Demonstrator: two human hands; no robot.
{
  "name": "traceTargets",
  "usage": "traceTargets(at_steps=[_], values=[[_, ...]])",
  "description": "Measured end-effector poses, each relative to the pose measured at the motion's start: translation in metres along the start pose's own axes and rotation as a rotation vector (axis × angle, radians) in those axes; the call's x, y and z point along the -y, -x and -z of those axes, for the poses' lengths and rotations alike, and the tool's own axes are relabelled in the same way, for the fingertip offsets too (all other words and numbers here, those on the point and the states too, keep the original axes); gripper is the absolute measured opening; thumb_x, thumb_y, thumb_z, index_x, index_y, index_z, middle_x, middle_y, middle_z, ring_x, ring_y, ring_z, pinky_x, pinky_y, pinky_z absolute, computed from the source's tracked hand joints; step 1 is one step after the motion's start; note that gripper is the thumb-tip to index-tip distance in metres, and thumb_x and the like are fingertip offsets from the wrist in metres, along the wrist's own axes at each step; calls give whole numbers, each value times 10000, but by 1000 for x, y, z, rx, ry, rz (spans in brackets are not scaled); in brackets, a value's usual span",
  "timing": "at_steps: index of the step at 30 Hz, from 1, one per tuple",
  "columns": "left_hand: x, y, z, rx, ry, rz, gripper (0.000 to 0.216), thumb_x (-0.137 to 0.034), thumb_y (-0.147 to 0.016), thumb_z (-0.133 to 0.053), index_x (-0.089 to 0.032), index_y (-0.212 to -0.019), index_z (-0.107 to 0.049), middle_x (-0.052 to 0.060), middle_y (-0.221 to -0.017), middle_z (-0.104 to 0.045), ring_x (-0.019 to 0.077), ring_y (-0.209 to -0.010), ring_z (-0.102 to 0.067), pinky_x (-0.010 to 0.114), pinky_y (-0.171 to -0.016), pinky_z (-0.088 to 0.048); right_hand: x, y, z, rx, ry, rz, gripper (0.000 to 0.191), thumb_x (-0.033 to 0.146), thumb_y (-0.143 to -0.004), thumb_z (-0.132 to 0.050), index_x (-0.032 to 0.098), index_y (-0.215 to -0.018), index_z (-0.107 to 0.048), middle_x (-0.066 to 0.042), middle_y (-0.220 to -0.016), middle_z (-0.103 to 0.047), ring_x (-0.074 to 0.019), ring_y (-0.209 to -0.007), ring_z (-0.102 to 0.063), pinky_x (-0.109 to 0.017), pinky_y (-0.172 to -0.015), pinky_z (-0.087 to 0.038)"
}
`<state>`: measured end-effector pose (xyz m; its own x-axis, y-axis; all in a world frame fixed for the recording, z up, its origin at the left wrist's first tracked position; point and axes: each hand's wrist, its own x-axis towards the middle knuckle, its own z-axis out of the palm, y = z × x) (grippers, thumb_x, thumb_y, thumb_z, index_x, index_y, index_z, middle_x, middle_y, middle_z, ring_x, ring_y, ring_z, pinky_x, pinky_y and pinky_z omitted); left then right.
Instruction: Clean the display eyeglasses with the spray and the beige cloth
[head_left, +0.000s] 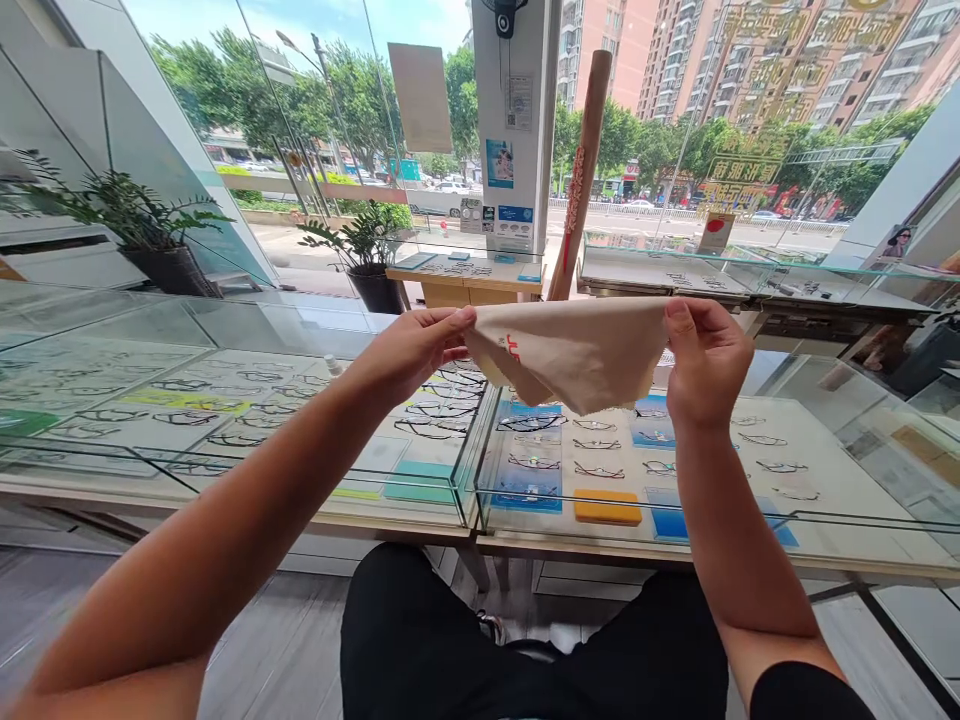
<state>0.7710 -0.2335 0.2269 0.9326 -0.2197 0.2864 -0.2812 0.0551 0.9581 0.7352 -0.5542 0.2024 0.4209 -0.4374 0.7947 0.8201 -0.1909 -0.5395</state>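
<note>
Both hands hold up a beige cleaning cloth [574,350] with red lettering, stretched between them above a glass display case [615,530]. My left hand [416,345] pinches the cloth's left corner. Closed fingers of my right hand [705,360] grip its right corner. The cloth hangs down to a point in the middle. Under the glass lie several pairs of eyeglasses [525,422] on blue and white trays.
A second glass case [225,340] with more eyeglasses runs to the left. Potted plants [371,250] stand by the window. A tall brown roll [583,170] leans by a white pillar [517,120]. My black-clad legs [450,640] are below.
</note>
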Motion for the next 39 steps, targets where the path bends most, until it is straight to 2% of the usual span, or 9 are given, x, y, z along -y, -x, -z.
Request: traceTargets(at_steps=[4,7,9,15,22,27,32,35,39], values=[[2,-2,0,21,18,-47,524,-666,-748,-953,-171,-880,-846,133,-929,-822,267,-877,-758,417,-861,-634,8,-5,1,30,73,127,314,542,-962,-845,233,-926,-803,-13,-826,-726,-186,-788,-689,-360,-739,-598],[6,-7,-1,-59,-70,-138,553,-697,-697,-973,-176,-832,-847,100,-889,-817,236,-861,-744,388,-876,-622,5,-6,2,91,114,117,323,540,-968,-838,223,-919,-800,-15,-837,-736,-178,-776,-691,-354,-726,-609],[9,-10,-1,-90,-113,-164,545,-703,-702,-969,-183,-814,-849,86,-878,-817,225,-871,-739,372,-893,-613,5,-7,3,74,142,123,307,519,-970,-841,218,-926,-803,-12,-837,-738,-173,-776,-688,-347,-723,-609],[9,-14,-7,-86,-44,-166,544,-712,-726,-955,-193,-835,-830,84,-909,-808,227,-921,-732,370,-901,-605,16,-13,5,39,130,184,244,468,-966,-860,235,-914,-814,-14,-837,-752,-186,-790,-700,-361,-740,-620],[12,-21,-26,-171,58,-209,604,-739,-696,-964,-187,-766,-729,11,-760,-711,150,-734,-640,306,-785,-575,24,-16,5,69,149,194,247,465,-962,-860,229,-906,-811,-11,-813,-757,-184,-770,-704,-356,-734,-644],[19,-24,-30,-140,80,-166,672,-823,-715,-910,-182,-805,-731,24,-777,-724,155,-721,-628,308,-743,-540,27,-10,12,108,196,247,182,395,-932,-896,236,-904,-814,-3,-817,-762,-175,-741,-716,-353,-722,-669],[20,-20,-31,-53,180,-113,645,-694,-624,-1032,-175,-764,-676,-14,-786,-681,132,-761,-623,287,-787,-531,29,-10,19,137,199,281,138,329,-918,-911,240,-915,-806,16,-827,-763,-162,-743,-718,-338,-729,-674],[21,-17,-34,-104,225,-140,623,-633,-590,-1069,-175,-747,-679,-14,-802,-689,128,-784,-623,269,-782,-524,29,-9,23,163,177,302,102,256,-912,-910,246,-916,-809,18,-829,-766,-159,-741,-712,-324,-708,-651],[26,-18,-35,-202,202,-185,655,-671,-556,-1066,-169,-719,-679,-18,-736,-662,109,-705,-564,236,-681,-450,36,-2,27,189,261,383,116,203,-915,-895,256,-889,-795,14,-811,-760,-173,-741,-698,-344,-695,-606]])
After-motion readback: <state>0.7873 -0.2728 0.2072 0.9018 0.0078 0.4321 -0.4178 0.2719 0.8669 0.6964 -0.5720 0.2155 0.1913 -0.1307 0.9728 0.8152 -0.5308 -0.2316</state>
